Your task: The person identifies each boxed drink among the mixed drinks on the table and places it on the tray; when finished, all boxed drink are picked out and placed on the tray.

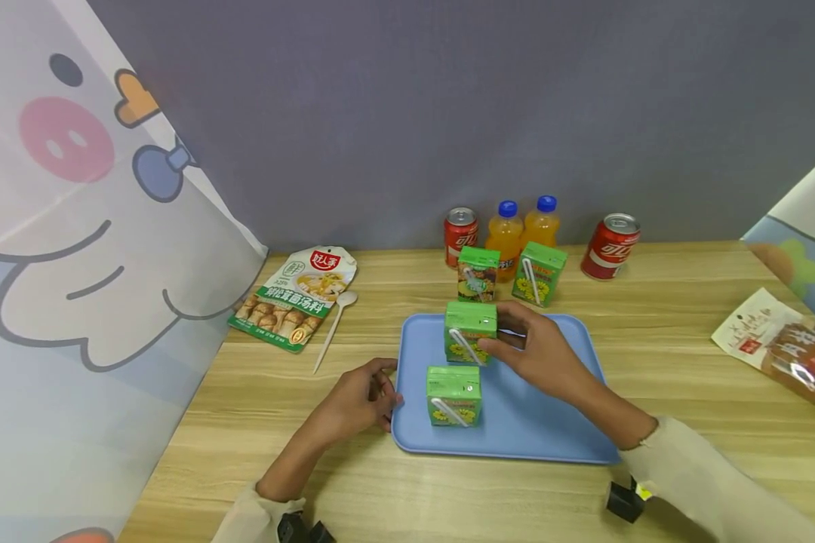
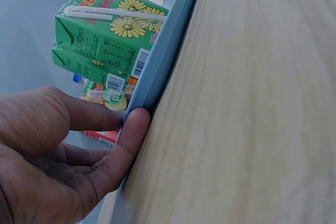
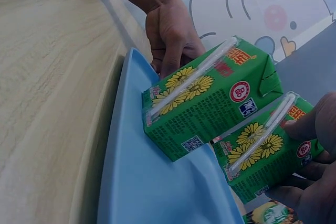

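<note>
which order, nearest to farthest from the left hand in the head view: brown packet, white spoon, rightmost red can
1. White spoon: beyond the left hand, left of the tray
2. Rightmost red can: back right
3. Brown packet: far right

The blue tray [image 1: 543,426] lies flat on the bench [image 1: 665,362]. Toward its left front stands a green carton [image 1: 458,397], yellow-flowered, a white straw [image 3: 191,77] slanting across its face; behind, a matching carton [image 1: 465,332] is upright too.
</note>
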A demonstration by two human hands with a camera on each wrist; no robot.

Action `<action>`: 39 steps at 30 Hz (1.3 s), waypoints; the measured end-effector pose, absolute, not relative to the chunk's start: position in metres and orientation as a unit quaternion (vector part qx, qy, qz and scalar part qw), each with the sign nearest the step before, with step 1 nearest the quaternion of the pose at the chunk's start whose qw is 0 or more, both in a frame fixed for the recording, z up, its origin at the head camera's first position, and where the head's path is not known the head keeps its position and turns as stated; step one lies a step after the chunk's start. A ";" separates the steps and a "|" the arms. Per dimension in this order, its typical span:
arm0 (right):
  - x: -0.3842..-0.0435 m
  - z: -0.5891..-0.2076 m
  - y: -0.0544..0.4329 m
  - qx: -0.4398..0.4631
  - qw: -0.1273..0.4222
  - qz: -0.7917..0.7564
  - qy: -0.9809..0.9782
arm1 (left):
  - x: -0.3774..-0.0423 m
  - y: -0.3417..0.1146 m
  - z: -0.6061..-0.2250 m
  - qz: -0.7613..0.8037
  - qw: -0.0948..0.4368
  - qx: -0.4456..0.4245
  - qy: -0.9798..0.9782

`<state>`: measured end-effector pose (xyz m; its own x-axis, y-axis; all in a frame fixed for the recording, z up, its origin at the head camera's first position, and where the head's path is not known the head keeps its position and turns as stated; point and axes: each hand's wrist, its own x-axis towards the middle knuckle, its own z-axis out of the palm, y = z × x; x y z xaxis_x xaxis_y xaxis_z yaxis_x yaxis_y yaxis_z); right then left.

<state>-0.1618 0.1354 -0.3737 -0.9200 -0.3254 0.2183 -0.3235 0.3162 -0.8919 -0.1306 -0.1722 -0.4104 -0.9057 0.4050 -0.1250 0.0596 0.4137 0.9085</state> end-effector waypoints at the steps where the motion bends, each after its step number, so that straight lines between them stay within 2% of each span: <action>1: -0.162 -0.374 0.134 -0.202 0.002 -0.549 0.811 | -0.131 -0.172 -0.410 0.523 0.164 0.142 0.824; 31: -0.173 -0.398 0.123 -0.197 0.052 -0.557 0.805 | -0.132 -0.173 -0.411 0.518 0.158 0.147 0.828; 39: -0.173 -0.391 0.130 -0.231 0.073 -0.553 0.797 | -0.132 -0.173 -0.410 0.521 0.162 0.145 0.826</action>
